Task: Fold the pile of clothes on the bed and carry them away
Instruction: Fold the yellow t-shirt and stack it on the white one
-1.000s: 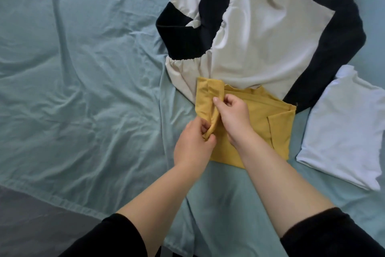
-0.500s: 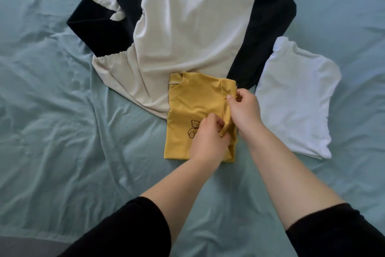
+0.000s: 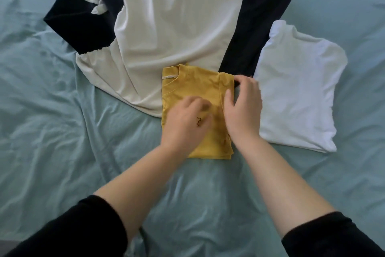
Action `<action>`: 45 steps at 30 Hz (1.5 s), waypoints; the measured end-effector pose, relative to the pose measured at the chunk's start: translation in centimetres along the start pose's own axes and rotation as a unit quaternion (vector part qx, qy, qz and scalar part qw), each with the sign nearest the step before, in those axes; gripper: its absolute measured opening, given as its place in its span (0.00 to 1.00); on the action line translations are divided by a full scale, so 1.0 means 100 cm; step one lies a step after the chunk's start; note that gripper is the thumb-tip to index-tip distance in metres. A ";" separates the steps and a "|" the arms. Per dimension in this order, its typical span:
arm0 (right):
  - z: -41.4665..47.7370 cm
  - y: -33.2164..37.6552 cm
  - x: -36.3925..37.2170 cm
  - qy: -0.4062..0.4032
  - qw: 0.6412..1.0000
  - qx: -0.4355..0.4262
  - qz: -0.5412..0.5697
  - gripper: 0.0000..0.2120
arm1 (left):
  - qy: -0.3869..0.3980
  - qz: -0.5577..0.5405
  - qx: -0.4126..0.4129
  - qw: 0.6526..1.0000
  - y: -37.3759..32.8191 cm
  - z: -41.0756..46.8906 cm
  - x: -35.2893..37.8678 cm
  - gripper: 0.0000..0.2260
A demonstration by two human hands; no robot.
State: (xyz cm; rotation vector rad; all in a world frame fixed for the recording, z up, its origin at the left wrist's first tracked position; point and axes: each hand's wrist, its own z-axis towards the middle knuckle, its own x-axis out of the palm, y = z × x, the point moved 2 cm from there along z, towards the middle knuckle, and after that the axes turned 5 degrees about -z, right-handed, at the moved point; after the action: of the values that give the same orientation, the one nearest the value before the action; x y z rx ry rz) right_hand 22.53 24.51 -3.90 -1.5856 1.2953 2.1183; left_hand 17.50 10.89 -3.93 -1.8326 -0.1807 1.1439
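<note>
Fingers [image 3: 242, 82] of right hand [image 3: 243, 109] spread along edge of folded yellow shirt [image 3: 187, 86], left hand [image 3: 185, 123] flat atop, fingers loosely apart.

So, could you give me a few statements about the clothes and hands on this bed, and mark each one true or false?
1. The yellow shirt lies folded on the bed sheet. True.
2. Both hands are on the white shirt. False: the left hand rests on the yellow shirt, and the right hand is at that shirt's right edge.
3. The white shirt lies to the right of the yellow shirt. True.
4. The cream and navy garment is folded into a small square. False: it lies spread out beyond the yellow shirt, which overlaps its lower edge.
</note>
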 end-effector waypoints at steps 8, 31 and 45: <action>-0.087 -0.033 0.042 0.157 0.964 -0.094 -0.194 0.26 | 0.178 0.304 0.081 0.932 0.062 0.048 -0.004 0.31; -0.073 -0.026 0.014 0.159 0.899 0.334 0.233 0.20 | -0.106 -0.205 -0.302 0.925 0.023 -0.048 -0.013 0.11; -0.029 -0.080 -0.155 -0.046 0.929 0.252 0.268 0.18 | 0.011 -0.399 -0.167 0.902 -0.149 0.009 0.015 0.09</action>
State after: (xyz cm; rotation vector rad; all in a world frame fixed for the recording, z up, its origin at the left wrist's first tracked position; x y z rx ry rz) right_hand 35.66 32.28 4.98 -0.9802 2.2049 1.8380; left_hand 22.51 20.52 6.47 -1.7720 -1.0635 0.5198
